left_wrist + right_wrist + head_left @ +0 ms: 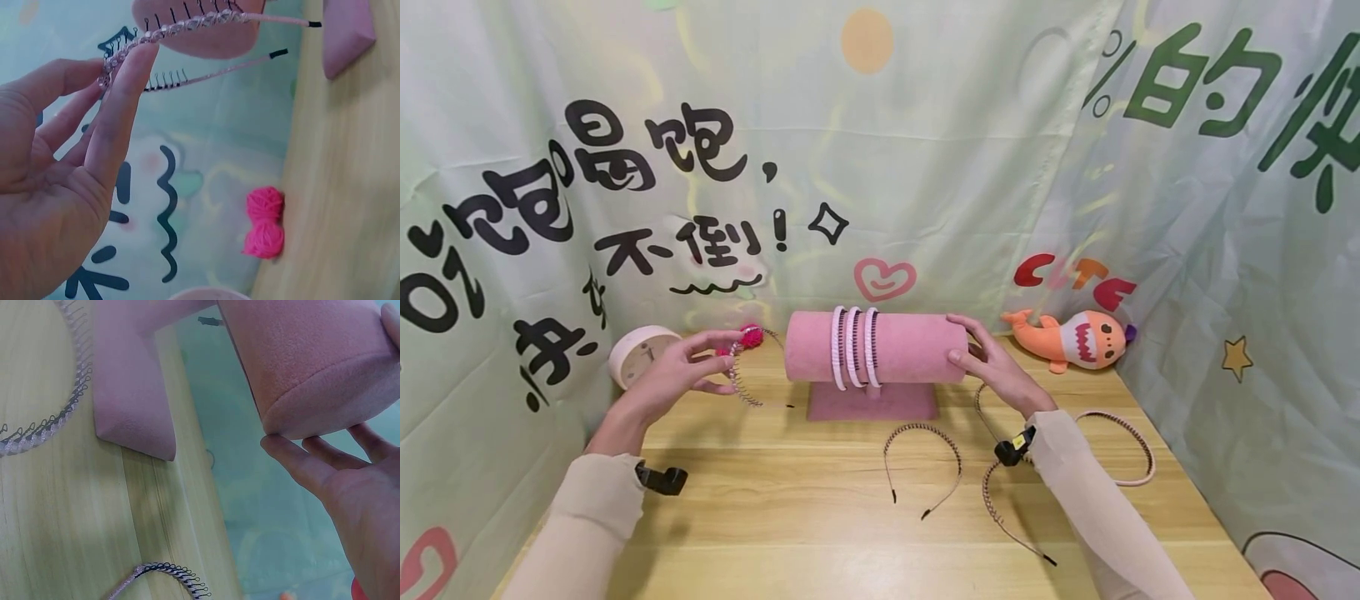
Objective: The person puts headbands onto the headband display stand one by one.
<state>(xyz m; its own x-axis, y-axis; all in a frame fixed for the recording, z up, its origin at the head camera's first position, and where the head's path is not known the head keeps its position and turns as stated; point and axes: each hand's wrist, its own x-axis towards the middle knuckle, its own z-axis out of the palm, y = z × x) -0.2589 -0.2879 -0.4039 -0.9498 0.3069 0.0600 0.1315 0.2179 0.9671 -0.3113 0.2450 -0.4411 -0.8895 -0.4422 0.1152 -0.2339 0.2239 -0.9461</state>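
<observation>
Thumb and fingers of my left hand point(688, 364) pinch a beaded headband point(187, 24) with small wire teeth. Its two dark-tipped ends point toward the pink headband stand point(910, 346), left of which it is held up. My right hand point(996, 362) grips the right end of the stand's padded roll, thumb in front and fingertips at the rim of the end face point(337, 400). Three white headbands point(853, 346) sit side by side around the roll, left of its middle.
Several more headbands lie on the wooden table, one toothed headband point(922, 427) in front of the stand and a pale one point(1138, 429) beyond my right sleeve. At the back are a round clock point(632, 354), pink yarn balls point(265, 222) and an orange plush toy point(1067, 337).
</observation>
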